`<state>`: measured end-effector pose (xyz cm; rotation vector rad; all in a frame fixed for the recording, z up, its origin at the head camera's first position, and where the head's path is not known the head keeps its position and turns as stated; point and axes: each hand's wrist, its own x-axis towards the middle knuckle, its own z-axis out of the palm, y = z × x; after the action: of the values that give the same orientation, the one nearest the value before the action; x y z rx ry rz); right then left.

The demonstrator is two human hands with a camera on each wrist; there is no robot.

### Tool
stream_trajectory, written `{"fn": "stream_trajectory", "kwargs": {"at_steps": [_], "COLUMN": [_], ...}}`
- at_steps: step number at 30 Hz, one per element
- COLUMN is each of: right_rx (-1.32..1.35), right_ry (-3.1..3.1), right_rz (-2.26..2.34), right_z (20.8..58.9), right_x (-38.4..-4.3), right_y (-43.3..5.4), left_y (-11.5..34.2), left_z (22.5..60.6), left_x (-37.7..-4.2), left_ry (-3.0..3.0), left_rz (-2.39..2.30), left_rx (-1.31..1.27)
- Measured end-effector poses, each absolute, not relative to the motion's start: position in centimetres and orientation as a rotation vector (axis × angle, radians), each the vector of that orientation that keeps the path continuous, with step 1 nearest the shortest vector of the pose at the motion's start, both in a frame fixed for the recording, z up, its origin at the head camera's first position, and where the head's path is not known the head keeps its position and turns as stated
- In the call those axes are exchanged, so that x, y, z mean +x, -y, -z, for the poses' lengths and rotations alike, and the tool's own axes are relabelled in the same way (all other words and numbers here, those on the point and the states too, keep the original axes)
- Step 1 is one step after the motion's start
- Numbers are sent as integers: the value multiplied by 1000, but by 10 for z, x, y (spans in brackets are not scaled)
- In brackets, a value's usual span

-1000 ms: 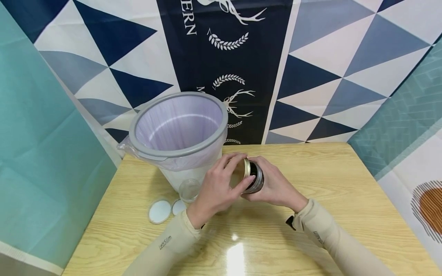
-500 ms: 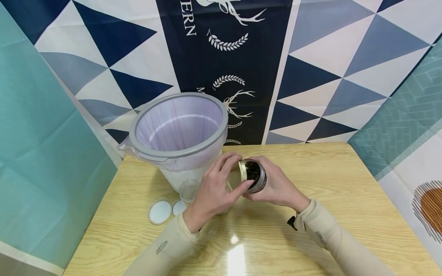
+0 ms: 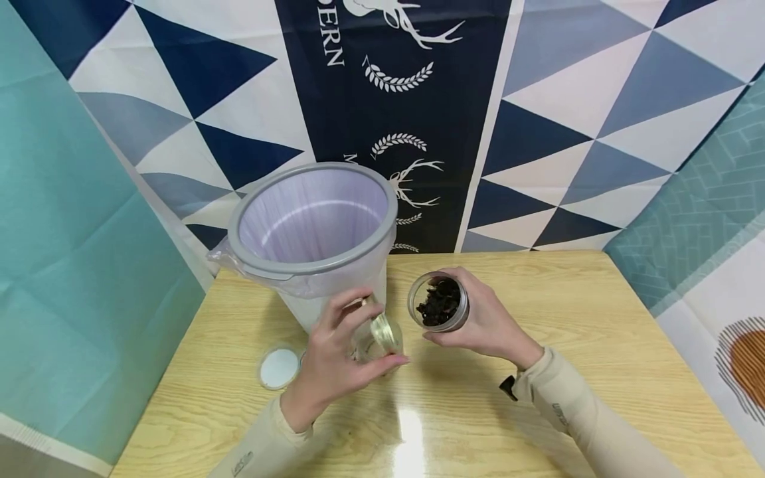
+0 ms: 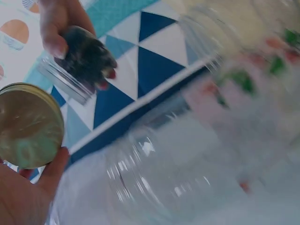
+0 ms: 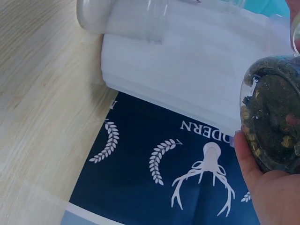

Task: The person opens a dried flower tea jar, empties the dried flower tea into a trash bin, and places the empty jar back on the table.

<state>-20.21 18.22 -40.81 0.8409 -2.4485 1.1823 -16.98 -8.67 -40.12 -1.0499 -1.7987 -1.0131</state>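
Observation:
My left hand point(image 3: 331, 368) grips a gold metal lid point(image 3: 384, 332) by its edge, thumb on one side and fingers on the other; in the left wrist view the flat face of the lid point(image 4: 30, 129) shows. To its right, my right hand point(image 3: 490, 325) holds a clear jar point(image 3: 441, 302), its open mouth tilted towards the head camera. Dark, shrivelled dried pieces lie inside. The right wrist view shows the jar's base point(image 5: 276, 117), with the dark pieces and some yellowish bits against the glass. Lid and jar are apart, both raised over the table.
A white bin with a grey rim point(image 3: 287, 267) and a pale purple liner stands at the back left. Clear jars, one of them point(image 4: 145, 173) large in the left wrist view, stand by it, partly behind my left hand. A white round lid point(image 3: 279, 368) lies on the wooden table point(image 3: 568, 312).
The gold lid has come off the jar; my left hand has carried it left and down. My right hand has tipped the jar so its mouth and contents face the head camera.

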Motion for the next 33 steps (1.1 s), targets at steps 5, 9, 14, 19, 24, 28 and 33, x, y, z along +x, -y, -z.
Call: {"fn": "stream_trajectory", "kwargs": {"at_steps": [5,9,14,19,24,28,33], "right_rx": [841,854,848,845,843,837,831], "right_ry": [2431,2417,2404,2394,2396,2400,2403], "right_rz": [-1195,-1212,-1209,-1231,-1247,-1236,-1238], "right_z": [404,401,399,399,400,400,399], "right_x": [-201,-200,-199,-198,-198,-199,-198], "right_y": [-182,-182,-181,-179,-178,-178,-179], "left_y": [112,132,158,181,203,224,251], "left_z": [407,409,412,423,430,436,444], "left_x": [-168,-164,-156,-156,-160,-166,-177], "left_ry": [1589,1522,1534,1480,1407,1454,1682], "left_rz": [1073,1096,1172,1314,1377,1437,1448], "left_rx": [-1052,-979,-881,-802,-610,-473,-227]}}
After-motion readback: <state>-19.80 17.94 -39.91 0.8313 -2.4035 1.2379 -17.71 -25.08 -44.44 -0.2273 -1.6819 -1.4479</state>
